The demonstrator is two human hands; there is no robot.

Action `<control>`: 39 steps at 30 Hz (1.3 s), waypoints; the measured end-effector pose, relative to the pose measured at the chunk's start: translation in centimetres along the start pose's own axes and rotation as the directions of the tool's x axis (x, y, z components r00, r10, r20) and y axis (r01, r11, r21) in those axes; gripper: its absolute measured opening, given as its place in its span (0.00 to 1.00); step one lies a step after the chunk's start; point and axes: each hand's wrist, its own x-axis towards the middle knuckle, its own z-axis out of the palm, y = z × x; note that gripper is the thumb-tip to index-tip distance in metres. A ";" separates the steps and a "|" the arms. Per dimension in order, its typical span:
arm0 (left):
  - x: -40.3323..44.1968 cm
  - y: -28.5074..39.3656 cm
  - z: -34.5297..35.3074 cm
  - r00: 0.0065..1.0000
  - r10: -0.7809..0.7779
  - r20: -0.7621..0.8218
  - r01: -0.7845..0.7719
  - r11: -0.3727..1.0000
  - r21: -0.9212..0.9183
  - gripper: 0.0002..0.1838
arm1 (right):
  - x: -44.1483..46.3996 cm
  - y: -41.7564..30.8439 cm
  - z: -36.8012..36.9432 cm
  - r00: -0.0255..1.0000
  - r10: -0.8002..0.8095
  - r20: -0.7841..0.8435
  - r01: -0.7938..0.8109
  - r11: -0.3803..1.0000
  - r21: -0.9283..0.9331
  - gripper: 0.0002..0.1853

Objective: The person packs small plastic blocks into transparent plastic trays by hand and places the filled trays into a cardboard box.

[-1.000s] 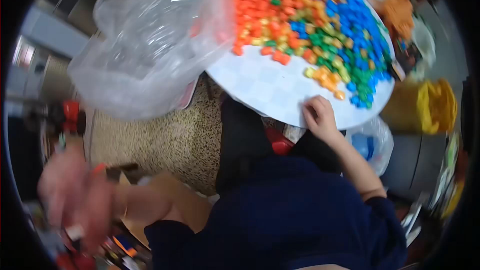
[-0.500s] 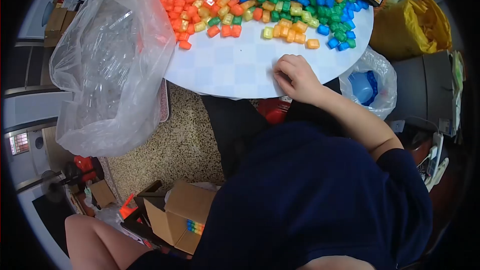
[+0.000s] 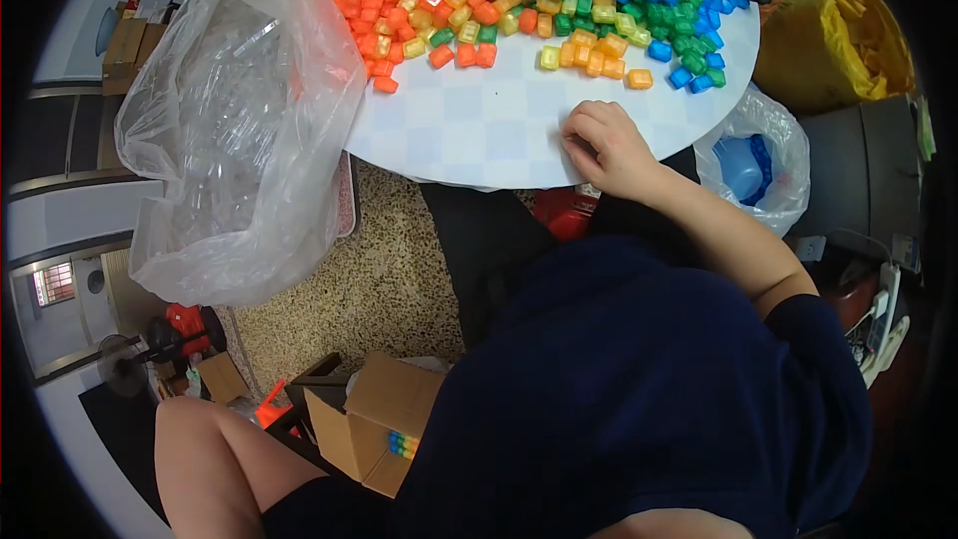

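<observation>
A lone amber block (image 3: 640, 79) lies on the pale checked table (image 3: 449, 130), just beyond the right hand (image 3: 604, 145) and not touching it; its long axis runs roughly left to right, and no front end can be told. The right hand rests near the table's edge, apparently for support — fingers curled loosely inward; whether they enclose anything cannot be told; the left hand is out of view past a bent arm (image 3: 195, 439), its state unknown. Farther out spread more coloured blocks (image 3: 604, 14), orange-red at left and blue at right, an order that suggests grouping; a clear bag (image 3: 334, 130) of transparent plastic pieces (image 3: 225, 110) sits at the table's left, its wide mouth perhaps meant for reaching in; below stands an open cardboard box (image 3: 394, 384) — multicoloured pieces (image 3: 402, 444) inside.
</observation>
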 end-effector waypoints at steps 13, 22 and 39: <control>-0.5 -0.6 -0.5 1.000 -0.023 -0.004 0.023 0.999 0.027 0.16 | 0.0 -0.1 0.1 1.000 -0.008 -0.003 0.008 1.000 0.006 0.06; -18.3 -2.1 12.8 0.173 -0.981 0.086 0.984 0.168 -0.065 0.18 | 14.2 -1.3 2.5 0.979 -0.206 -0.015 0.203 0.974 -0.101 0.16; -21.1 -17.9 6.7 0.148 -0.929 -0.340 0.970 0.203 -0.132 0.07 | 11.0 1.2 2.8 0.987 -0.158 -0.018 0.134 0.888 -0.440 0.24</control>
